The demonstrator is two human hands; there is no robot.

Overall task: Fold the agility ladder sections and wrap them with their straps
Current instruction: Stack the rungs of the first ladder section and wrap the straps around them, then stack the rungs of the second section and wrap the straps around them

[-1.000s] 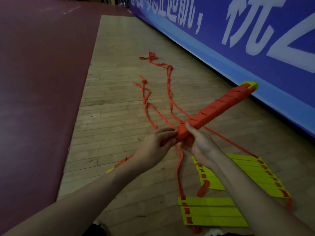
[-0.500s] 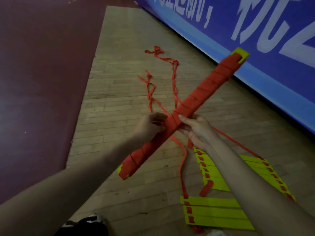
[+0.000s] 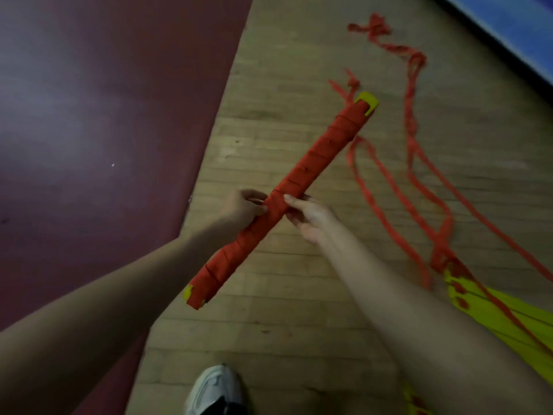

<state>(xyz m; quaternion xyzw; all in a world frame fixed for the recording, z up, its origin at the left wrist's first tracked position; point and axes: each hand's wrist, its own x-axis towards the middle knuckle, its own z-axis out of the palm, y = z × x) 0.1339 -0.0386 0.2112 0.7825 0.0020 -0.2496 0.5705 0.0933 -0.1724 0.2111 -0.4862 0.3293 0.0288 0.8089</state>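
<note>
A folded ladder bundle (image 3: 305, 181), yellow rungs wound all over in red strap, hangs diagonally in the air over the wooden floor, its yellow tips showing at both ends. My left hand (image 3: 242, 206) grips its middle from the left, fingers curled round it. My right hand (image 3: 309, 215) holds the same spot from the right, fingers against the wrap. Loose red straps (image 3: 414, 163) trail across the floor to the right. More yellow rungs (image 3: 490, 313) lie flat at the right edge.
A dark red mat (image 3: 104, 130) covers the floor on the left, beside the wooden floor (image 3: 299, 339). A white shoe (image 3: 217, 390) shows at the bottom. A blue banner (image 3: 514, 25) runs along the top right corner.
The bundle has slid through my hands from its end to its middle. The view has tipped down and left, so the banner has almost left the frame and a shoe appears.
</note>
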